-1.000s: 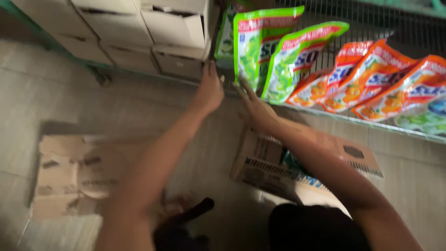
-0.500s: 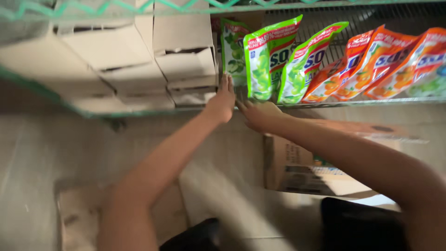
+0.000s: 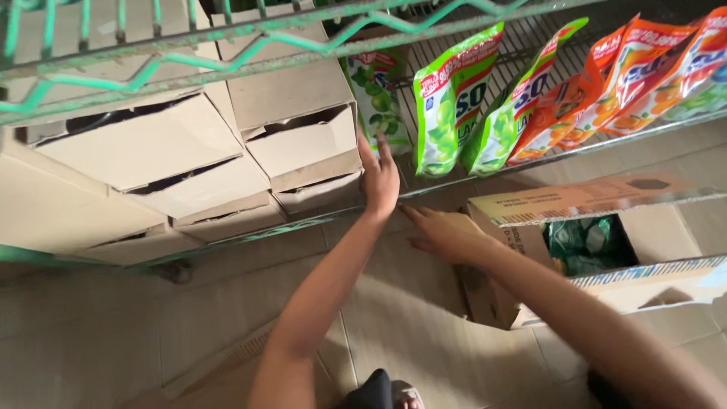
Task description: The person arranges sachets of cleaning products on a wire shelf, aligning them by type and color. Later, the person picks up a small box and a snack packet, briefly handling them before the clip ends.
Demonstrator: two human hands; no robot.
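Observation:
My left hand [image 3: 380, 176] reaches onto the wire shelf [image 3: 447, 185], fingers spread flat against the leftmost green pouch [image 3: 376, 98] beside the stacked cardboard boxes [image 3: 303, 148]. It grips nothing. My right hand [image 3: 441, 234] hovers just below the shelf edge, fingers apart and empty, next to an open cardboard carton [image 3: 606, 250] on the floor that holds more green pouches [image 3: 587, 242]. Two further green pouches [image 3: 454, 98] lean upright on the shelf to the right of my left hand.
Orange pouches [image 3: 628, 76] lean on the shelf at the right. A green wire rack [image 3: 189, 45] runs overhead. The tiled floor [image 3: 409, 333] spreads below, with flattened cardboard [image 3: 219, 363] at the lower left and a sandalled foot [image 3: 386, 394] at the bottom edge.
The view has moved closer to the shelf. My right hand has dropped from the shelf edge toward the floor carton, while my left hand stays at the leftmost green pouch.

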